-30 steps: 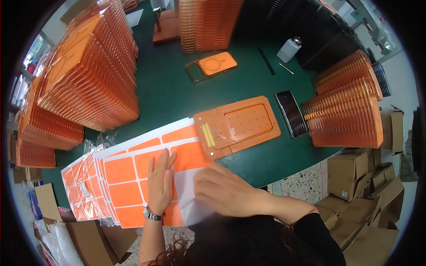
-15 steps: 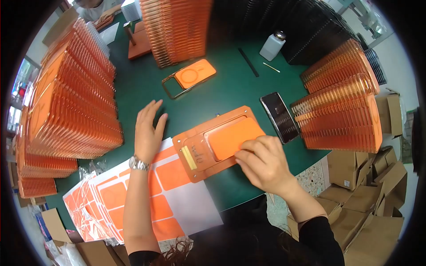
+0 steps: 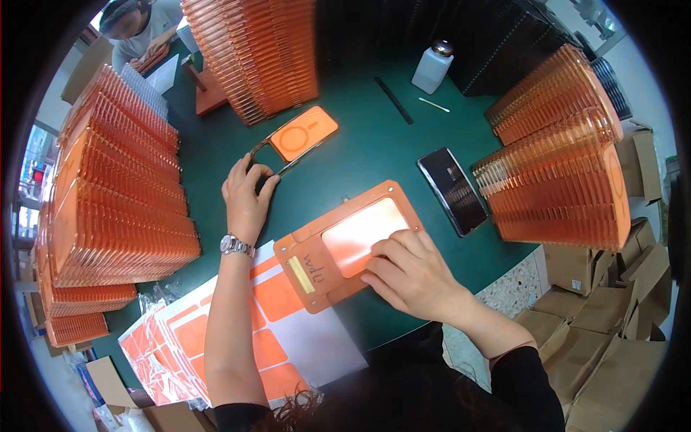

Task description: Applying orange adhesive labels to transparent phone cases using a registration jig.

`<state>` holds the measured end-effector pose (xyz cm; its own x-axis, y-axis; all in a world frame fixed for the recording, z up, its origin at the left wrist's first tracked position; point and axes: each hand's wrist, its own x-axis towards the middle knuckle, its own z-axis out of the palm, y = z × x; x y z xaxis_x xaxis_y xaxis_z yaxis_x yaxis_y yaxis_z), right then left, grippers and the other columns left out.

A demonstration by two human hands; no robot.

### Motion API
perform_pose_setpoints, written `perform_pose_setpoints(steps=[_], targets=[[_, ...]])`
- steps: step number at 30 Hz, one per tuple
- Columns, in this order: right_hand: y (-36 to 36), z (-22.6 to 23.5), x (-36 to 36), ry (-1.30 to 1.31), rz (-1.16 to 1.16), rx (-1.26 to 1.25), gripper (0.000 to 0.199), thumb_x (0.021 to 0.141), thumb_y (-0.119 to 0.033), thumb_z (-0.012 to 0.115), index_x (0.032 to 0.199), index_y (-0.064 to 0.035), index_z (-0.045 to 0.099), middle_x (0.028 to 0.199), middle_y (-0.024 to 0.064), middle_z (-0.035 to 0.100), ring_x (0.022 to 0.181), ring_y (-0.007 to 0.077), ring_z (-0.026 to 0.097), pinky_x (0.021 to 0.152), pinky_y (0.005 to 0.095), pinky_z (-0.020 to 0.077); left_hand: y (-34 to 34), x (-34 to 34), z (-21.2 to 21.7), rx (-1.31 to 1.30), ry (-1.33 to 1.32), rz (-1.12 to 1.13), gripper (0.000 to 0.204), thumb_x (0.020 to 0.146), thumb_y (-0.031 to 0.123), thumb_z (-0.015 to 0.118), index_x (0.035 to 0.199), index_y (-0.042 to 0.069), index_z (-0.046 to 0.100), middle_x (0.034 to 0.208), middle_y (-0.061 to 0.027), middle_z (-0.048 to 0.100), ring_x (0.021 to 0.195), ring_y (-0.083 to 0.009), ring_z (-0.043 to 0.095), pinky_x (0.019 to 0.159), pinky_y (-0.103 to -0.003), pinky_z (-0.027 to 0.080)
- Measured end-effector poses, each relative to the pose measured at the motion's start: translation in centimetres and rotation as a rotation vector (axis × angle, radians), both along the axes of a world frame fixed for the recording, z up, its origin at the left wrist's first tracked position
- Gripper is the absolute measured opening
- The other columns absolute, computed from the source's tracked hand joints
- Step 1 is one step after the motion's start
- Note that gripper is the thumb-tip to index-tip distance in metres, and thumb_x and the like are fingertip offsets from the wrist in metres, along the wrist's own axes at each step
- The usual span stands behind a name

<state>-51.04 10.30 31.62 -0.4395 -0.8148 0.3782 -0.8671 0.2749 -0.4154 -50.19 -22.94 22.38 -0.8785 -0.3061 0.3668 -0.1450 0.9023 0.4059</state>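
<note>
My left hand (image 3: 247, 204), a metal-banded watch on its wrist, reaches the near end of a clear-rimmed orange phone case (image 3: 305, 135) lying flat. Its thumb and fingers close around the case's open camera end. My right hand (image 3: 412, 279) is bent over an orange leather-like jig (image 3: 313, 277) with metal corner studs and a yellow strip. Its fingers are pinched at the near right edge of a glossy orange sheet (image 3: 358, 237) lying in the jig's recess. Bright glare covers much of the sheet, and the fingertips are partly hidden.
Stacked orange cases stand at left (image 3: 122, 201), at the back and at right (image 3: 558, 194). A dark phone (image 3: 452, 191), a pump bottle (image 3: 433, 67), a cotton swab (image 3: 434, 105) and a black strip (image 3: 394, 101) lie beyond. Orange sticker sheets (image 3: 237, 327) lie nearby; cartons (image 3: 583, 317) at right.
My left hand has moved up to the phone case and taken hold of its near end. My right hand stays at the jig; the sheet's surface has gone from matte orange to bright glare.
</note>
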Motion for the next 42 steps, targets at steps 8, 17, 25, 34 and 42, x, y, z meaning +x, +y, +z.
perform_pose_setpoints(steps=[8,17,25,34,42], targets=[[-2.5,-1.1,-0.6,0.238,0.056,0.141,0.012,0.083,-0.017,0.069,0.078,-0.0107,0.06,0.082,0.0035,0.051,0.082,0.0228,0.051,0.071,0.0368,0.0369,1.0,6.1,4.8,0.694,0.085,-0.063,0.013,0.101,0.014,0.065,0.103,0.001,0.06,0.128,-0.0172,0.066,0.139,-0.025,0.05,0.108,-0.033,0.038],[1.7,-1.0,-3.8,-0.067,-0.167,-0.283,0.02,0.093,-0.013,0.065,0.077,-0.0019,0.06,0.084,0.011,0.059,0.081,0.031,0.054,0.076,0.0462,0.0443,10.8,16.2,6.7,0.527,0.044,-0.044,0.013,0.087,0.004,0.073,0.097,0.006,0.064,0.155,-0.0214,0.047,0.144,-0.0357,0.044,0.117,-0.05,0.033],[3.0,-2.5,-6.7,-0.576,-0.331,-0.258,0.036,0.102,-0.029,0.06,0.112,0.0051,0.067,0.09,0.0136,0.068,0.087,0.024,0.066,0.079,0.0366,0.0511,13.8,14.8,6.2,0.054,-0.022,-0.153,0.023,0.085,0.015,0.078,0.103,0.008,0.065,0.158,-0.0229,0.042,0.144,-0.0402,0.041,0.118,-0.055,0.028],[1.4,-2.7,-7.8,-0.961,-0.356,-0.052,0.051,0.098,-0.042,0.067,0.105,0.0082,0.066,0.074,0.0063,0.059,0.068,0.0115,0.056,0.06,0.03,0.0452,15.1,15.0,6.7,0.783,-0.134,0.165,0.077,0.093,0.017,0.074,0.157,0.007,0.033,0.104,-0.0057,0.059,0.098,-0.0178,0.054,0.094,-0.032,0.043],[2.8,-1.8,-8.2,-0.21,-0.074,-0.058,0.068,0.084,-0.046,0.079,0.13,0.0008,0.064,0.118,0.02,0.061,0.112,0.0314,0.057,0.095,0.0396,0.0471,13.4,14.5,6.7,0.852,-0.185,0.085,0.082,0.092,0.018,0.075,0.16,0.007,0.032,0.099,-0.002,0.051,0.094,-0.0155,0.047,0.09,-0.03,0.042]])
